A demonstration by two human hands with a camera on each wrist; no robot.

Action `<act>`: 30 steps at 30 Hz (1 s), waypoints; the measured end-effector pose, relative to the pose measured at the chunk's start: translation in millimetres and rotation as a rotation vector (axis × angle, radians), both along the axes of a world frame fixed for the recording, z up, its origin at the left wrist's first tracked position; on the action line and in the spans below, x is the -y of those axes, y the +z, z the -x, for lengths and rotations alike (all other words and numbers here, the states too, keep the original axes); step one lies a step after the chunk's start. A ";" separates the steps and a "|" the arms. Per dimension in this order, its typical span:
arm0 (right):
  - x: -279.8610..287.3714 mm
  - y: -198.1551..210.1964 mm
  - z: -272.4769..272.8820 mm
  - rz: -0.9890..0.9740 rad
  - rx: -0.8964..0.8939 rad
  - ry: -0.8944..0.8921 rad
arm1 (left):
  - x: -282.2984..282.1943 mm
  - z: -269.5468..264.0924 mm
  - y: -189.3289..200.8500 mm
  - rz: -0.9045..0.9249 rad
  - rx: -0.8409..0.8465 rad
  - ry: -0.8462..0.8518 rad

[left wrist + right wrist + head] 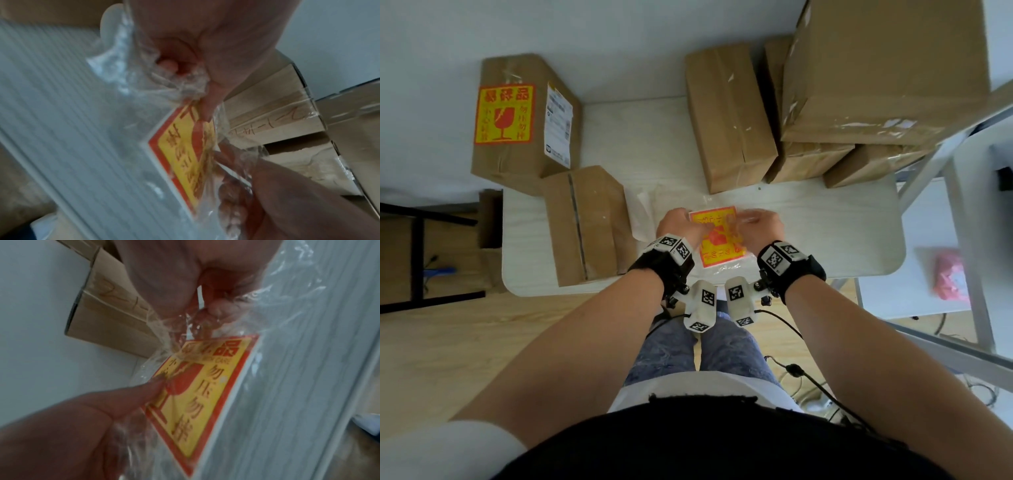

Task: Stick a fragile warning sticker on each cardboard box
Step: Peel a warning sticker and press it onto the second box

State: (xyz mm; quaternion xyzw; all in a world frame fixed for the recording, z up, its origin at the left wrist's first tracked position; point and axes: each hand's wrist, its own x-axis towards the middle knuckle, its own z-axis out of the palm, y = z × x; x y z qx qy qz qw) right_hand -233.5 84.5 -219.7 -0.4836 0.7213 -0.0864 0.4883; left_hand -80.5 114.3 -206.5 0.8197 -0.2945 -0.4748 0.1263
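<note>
A clear plastic bag holds a stack of yellow-and-red fragile stickers (717, 245) on the white table (825, 233) near its front edge. My left hand (688, 222) grips the bag's left side, its thumb (207, 104) pressed on the top sticker (180, 155). The crumpled plastic at the bag's far right is pinched by my right hand (756, 222), whose fingertips (218, 311) curl just above the stickers (205, 386). One cardboard box (524, 116) at the far left bears a sticker. A plain box (585, 222) lies beside my left hand.
More plain boxes stand behind: one (729, 113) at centre back and a pile (876, 75) at the back right. White paper scraps (643, 212) lie left of the bag. A white shelf at the right carries a red packet (948, 274).
</note>
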 end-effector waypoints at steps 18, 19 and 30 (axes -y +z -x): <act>5.8 28.8 11.6 0.235 0.271 -0.112 | 0.0 -14.8 27.7 0.275 -0.328 0.244; 4.5 29.9 10.7 0.245 0.251 -0.114 | 0.3 -16.3 26.0 0.268 -0.318 0.251; 3.5 33.4 34.5 0.369 -0.098 -0.251 | -7.5 -28.1 14.7 0.000 0.052 0.175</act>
